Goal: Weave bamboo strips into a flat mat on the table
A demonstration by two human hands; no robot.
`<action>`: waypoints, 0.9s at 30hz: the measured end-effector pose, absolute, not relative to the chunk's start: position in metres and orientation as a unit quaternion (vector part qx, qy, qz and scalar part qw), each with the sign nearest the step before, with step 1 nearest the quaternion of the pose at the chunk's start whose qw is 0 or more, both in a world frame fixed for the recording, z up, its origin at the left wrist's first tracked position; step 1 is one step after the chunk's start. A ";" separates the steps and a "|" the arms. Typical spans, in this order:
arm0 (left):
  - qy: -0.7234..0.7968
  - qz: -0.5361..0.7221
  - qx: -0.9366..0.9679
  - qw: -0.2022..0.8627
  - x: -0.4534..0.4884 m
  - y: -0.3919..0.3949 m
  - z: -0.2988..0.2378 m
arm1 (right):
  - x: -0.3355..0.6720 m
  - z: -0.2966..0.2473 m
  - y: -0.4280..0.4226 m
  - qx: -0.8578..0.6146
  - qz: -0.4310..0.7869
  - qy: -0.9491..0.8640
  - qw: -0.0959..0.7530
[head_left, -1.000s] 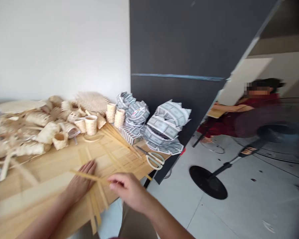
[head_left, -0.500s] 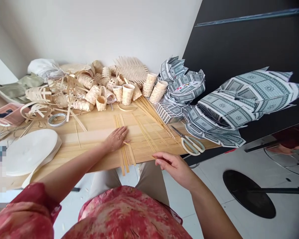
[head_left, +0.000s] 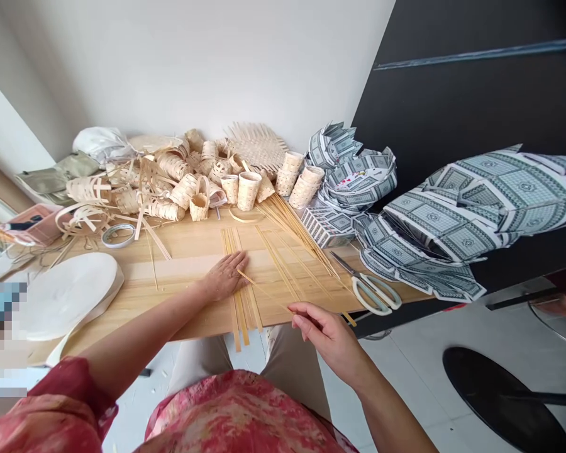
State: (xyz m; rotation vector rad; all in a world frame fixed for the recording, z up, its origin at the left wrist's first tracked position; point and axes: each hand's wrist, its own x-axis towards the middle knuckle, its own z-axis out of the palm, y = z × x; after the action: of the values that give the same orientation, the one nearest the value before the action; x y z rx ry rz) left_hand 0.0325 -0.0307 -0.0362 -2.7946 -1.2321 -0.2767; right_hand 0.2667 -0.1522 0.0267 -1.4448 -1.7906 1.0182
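A wooden table (head_left: pixel 188 248) runs across the view, its near edge over the person's lap. At its right end lies a heap of grey patterned paper packs (head_left: pixel 476 214), some overhanging the edge. Along the back, against the white wall, sits a pile of woven baskets (head_left: pixel 170 179) and small woven cups (head_left: pixel 248 189), with a flat woven mat (head_left: pixel 259 145) behind them. A white disc (head_left: pixel 66 292) rests at the table's left end, and a tape roll (head_left: pixel 117 234) lies just beyond it. White-handled scissors (head_left: pixel 370 289) lie near the right front edge, beside a loose fan of long strips (head_left: pixel 302 242).

The left hand (head_left: pixel 226 277) lies flat, fingers spread and open, pressing down on a row of strips (head_left: pixel 238 296) laid side by side that stick out past the table's near edge. The right hand (head_left: pixel 327 330) hovers at the table's front edge, its fingertips pinched on one end of a thin strip (head_left: pixel 264 290). That strip slants across the table from the right hand to the left hand's fingertips, crossing over the pressed row.
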 end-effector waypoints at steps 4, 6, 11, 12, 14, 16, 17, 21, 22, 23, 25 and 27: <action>-0.404 -0.086 -0.910 0.046 0.033 -0.033 -0.034 | 0.269 0.039 -0.135 -0.571 0.346 -0.664 0.337; -0.406 -0.084 -0.909 0.048 0.034 -0.033 -0.033 | 0.267 0.045 -0.121 -0.579 0.347 -0.647 0.353; -0.413 -0.078 -0.906 0.046 0.036 -0.034 -0.034 | 0.241 0.055 -0.070 -0.549 0.431 -0.621 0.358; -0.415 -0.077 -0.906 0.046 0.036 -0.034 -0.034 | 0.234 0.055 -0.057 -0.553 0.434 -0.621 0.348; -0.418 -0.076 -0.904 0.045 0.036 -0.035 -0.033 | 0.220 0.052 -0.030 -0.560 0.428 -0.625 0.335; -0.422 -0.075 -0.903 0.044 0.037 -0.036 -0.033 | 0.207 0.046 -0.004 -0.571 0.416 -0.633 0.316; -0.423 -0.074 -0.902 0.043 0.037 -0.036 -0.033 | 0.202 0.043 0.008 -0.577 0.408 -0.640 0.303; -0.425 -0.071 -0.902 0.038 0.037 -0.037 -0.031 | 0.182 0.029 0.047 -0.592 0.370 -0.675 0.238; -0.426 -0.069 -0.901 0.035 0.037 -0.037 -0.031 | 0.177 0.027 0.055 -0.593 0.360 -0.686 0.221; -0.428 -0.069 -0.901 0.032 0.038 -0.037 -0.031 | 0.173 0.026 0.061 -0.591 0.351 -0.696 0.206; -0.435 -0.069 -0.898 0.026 0.038 -0.038 -0.031 | 0.164 0.025 0.071 -0.582 0.332 -0.719 0.184; -0.440 -0.072 -0.895 0.024 0.038 -0.039 -0.031 | 0.157 0.026 0.079 -0.569 0.315 -0.740 0.171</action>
State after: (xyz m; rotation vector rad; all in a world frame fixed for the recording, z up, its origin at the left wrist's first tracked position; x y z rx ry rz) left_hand 0.0383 -0.0387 -0.0308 -2.7691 -1.3605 -0.2240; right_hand 0.1566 0.0791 0.0260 -1.6141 -2.1016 0.8955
